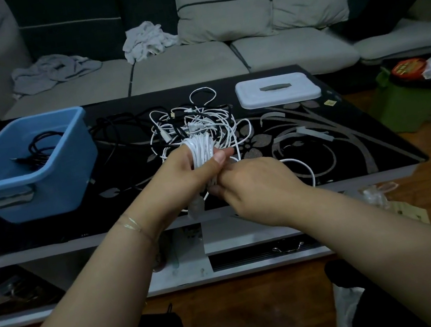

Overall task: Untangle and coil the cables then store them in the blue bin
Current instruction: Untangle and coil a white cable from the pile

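Note:
My left hand (182,174) grips a coil of white cable (202,150) wound into several loops, thumb pressed across it. My right hand (258,184) sits just right of it, fingers curled around the lower part of the same cable, whose tail loops off to the right (305,168). Behind my hands, a tangle of white and black cables (190,122) lies on the black table (347,141). The blue bin (67,171) stands at the table's left with a coiled black cable (41,152) inside it.
A white lidded box (277,90) sits at the back right of the table. A grey sofa (192,64) with crumpled cloths runs behind. A green container (405,108) stands on the floor to the right.

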`<state>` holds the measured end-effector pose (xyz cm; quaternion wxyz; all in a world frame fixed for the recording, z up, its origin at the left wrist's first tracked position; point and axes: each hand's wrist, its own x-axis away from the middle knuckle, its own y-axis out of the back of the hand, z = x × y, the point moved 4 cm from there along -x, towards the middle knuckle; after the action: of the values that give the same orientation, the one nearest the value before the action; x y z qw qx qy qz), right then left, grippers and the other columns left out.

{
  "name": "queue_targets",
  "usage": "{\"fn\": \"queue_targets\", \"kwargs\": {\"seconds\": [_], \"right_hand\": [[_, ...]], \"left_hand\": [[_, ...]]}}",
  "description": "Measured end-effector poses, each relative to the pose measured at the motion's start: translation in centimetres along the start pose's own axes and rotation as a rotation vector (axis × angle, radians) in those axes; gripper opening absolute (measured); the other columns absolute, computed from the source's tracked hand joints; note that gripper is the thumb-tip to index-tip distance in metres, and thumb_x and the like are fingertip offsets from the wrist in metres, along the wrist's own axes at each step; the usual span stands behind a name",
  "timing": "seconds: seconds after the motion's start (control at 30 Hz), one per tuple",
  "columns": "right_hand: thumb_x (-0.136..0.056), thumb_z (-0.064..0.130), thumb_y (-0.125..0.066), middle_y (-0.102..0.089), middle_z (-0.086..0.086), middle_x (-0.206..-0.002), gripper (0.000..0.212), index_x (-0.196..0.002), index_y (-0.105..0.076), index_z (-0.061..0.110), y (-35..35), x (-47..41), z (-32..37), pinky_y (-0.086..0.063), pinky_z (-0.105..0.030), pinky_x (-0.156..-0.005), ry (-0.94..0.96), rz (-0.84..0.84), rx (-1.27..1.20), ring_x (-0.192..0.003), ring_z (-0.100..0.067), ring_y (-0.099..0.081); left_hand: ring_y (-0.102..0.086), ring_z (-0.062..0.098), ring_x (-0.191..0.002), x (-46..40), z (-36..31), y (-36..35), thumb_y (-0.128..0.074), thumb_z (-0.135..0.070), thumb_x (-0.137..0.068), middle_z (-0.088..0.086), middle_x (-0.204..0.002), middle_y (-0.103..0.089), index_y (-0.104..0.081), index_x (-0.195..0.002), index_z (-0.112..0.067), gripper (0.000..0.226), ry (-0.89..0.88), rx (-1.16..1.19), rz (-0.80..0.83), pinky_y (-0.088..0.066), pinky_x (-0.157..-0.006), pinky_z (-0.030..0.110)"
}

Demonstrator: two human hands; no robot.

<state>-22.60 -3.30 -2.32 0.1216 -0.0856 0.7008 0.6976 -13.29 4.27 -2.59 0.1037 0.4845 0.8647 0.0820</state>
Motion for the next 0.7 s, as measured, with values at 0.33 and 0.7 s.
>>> {"fn": "queue_targets", "kwargs": {"seconds": [0.33,0.7], "right_hand": [[-0.092,0.032,-0.058,-0.065,0.000,-0.083,0.022,-0.082,-0.062,0.013,0.3,-0.7,-1.1,-0.048,-0.035,-0.077,-0.127,0.179,-0.612,-0.082,-0.019,-0.060],[-0.077,0.051,-0.065,-0.060,0.004,-0.074,0.033,-0.078,-0.050,0.022,1.6,-0.7,-4.2,-0.047,-0.042,-0.069,-0.213,-0.009,-0.535,-0.073,-0.016,-0.055]], "left_hand": [[-0.058,0.020,-0.060,-0.6,0.7,0.5,-0.041,-0.063,-0.083,0.005,-0.065,-0.064,-0.060,-0.079,-0.001,0.064,-0.003,-0.418,-0.134,-0.050,-0.062,0.040],[-0.052,0.014,-0.043,0.4,-0.8,-1.8,-0.032,-0.057,-0.088,0.003,-0.049,-0.057,-0.053,-0.060,-0.010,0.059,0.057,-0.001,0.119,-0.045,-0.052,0.020]]}}
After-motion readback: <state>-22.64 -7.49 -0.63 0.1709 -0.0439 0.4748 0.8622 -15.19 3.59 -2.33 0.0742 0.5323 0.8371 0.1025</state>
